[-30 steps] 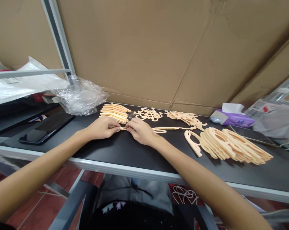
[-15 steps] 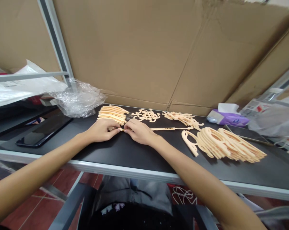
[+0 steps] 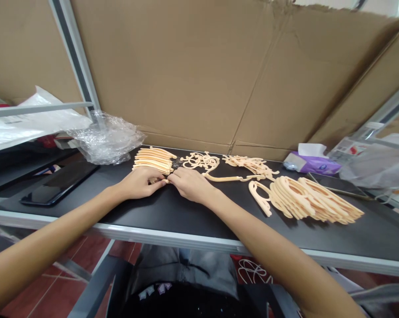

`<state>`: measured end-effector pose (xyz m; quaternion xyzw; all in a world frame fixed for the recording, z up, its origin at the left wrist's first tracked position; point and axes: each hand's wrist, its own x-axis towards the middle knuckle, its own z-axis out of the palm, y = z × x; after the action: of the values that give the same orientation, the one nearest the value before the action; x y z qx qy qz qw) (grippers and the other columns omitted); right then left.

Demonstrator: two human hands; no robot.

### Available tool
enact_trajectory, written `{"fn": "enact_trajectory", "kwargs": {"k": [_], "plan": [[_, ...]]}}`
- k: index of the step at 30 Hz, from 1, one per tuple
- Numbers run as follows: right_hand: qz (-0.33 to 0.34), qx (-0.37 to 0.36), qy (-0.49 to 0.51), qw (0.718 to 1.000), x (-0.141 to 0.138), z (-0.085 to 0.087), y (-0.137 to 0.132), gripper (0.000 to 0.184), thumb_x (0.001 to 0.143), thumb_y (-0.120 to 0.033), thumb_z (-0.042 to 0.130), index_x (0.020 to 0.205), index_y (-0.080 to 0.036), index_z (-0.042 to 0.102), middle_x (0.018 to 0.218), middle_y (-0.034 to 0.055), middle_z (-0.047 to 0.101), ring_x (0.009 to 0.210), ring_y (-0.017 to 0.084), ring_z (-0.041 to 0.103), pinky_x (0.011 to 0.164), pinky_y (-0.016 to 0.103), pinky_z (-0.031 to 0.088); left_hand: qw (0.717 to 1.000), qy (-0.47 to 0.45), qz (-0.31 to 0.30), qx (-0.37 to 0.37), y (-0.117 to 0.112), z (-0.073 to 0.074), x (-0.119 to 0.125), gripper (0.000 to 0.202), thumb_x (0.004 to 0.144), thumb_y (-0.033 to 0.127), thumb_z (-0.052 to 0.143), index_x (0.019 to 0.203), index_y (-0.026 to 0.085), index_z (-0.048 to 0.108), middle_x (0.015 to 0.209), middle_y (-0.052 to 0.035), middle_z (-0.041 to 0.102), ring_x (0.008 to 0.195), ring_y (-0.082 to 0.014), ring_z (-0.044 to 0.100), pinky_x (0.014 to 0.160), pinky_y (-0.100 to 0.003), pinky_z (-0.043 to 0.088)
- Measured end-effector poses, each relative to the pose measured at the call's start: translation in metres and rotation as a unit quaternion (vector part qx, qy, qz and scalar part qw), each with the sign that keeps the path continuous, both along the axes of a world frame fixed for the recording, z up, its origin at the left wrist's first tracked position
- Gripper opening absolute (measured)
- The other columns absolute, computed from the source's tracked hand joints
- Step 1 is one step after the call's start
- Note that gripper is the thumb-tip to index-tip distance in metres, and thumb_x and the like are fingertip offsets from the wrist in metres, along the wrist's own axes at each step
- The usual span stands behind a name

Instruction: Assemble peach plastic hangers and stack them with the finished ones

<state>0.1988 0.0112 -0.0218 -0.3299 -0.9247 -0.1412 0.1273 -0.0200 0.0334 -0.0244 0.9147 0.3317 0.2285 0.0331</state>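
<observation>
My left hand (image 3: pixel 142 182) and my right hand (image 3: pixel 189 183) meet just above the black tabletop, fingertips pinched together on a cream plastic folding hanger (image 3: pixel 227 179). One end of it peeks out between the thumbs; a long arm of it stretches right, past my right hand. The joint itself is mostly covered by my fingers. Right behind my left hand lies a row of curved hanger arms (image 3: pixel 155 158). Beyond my right hand is a loose heap of hanger hooks (image 3: pixel 201 161).
More cream hanger parts (image 3: pixel 249 164) lie at the back. To the right are overlapping folded hangers (image 3: pixel 314 198). A dark phone (image 3: pixel 60 183) and crumpled clear plastic (image 3: pixel 108 137) sit left. A purple tissue pack (image 3: pixel 314 163) lies back right, before a cardboard wall (image 3: pixel 179 70).
The hanger's long arm has turned in my fingers, now showing its curved side rather than its thin edge. Both hands stay nearly in place, still pinching; the view shifted slightly.
</observation>
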Motion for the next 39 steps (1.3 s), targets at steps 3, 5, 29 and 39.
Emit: {"fn": "enact_trajectory", "kwargs": {"k": [3,5,29,39], "plan": [[0.000,-0.027,0.042,0.999,0.001,-0.003,0.001,0.022,0.100,-0.017,0.047,0.103,-0.012,0.068,0.100,0.0137,0.070,0.093,0.021,0.061,0.081,0.033,0.046,1.000,-0.001,0.000,0.002,0.000,-0.001,0.000,0.033,0.094,0.043,0.053,0.091,0.019,0.076,0.085,-0.0044,0.076,0.074,-0.0164,0.065,0.068,-0.025,0.045],[0.002,-0.042,0.061,0.997,0.002,-0.005,0.002,0.024,0.101,-0.018,0.047,0.105,-0.012,0.070,0.100,0.0130,0.071,0.095,0.021,0.061,0.083,0.032,0.046,1.000,0.000,0.002,0.004,0.001,-0.001,-0.001,0.034,0.094,0.043,0.053,0.091,0.019,0.076,0.083,-0.0040,0.075,0.073,-0.0161,0.064,0.067,-0.025,0.044],[0.018,-0.093,0.187,0.978,0.006,-0.016,0.008,0.014,0.095,-0.011,0.054,0.094,-0.013,0.068,0.095,0.0117,0.072,0.092,0.021,0.063,0.086,0.033,0.048,1.000,-0.007,-0.002,0.007,-0.001,0.000,-0.002,0.031,0.094,0.038,0.053,0.089,0.018,0.076,0.082,-0.0042,0.073,0.071,-0.0159,0.063,0.068,-0.026,0.043],[0.045,-0.093,0.216,0.971,0.007,-0.022,0.014,0.013,0.095,-0.012,0.054,0.091,-0.016,0.065,0.093,0.0084,0.068,0.089,0.019,0.058,0.085,0.033,0.047,1.000,-0.001,-0.009,0.026,0.000,0.000,-0.003,0.027,0.094,0.032,0.052,0.089,0.019,0.075,0.085,-0.0038,0.074,0.076,-0.0159,0.064,0.071,-0.026,0.044]]}}
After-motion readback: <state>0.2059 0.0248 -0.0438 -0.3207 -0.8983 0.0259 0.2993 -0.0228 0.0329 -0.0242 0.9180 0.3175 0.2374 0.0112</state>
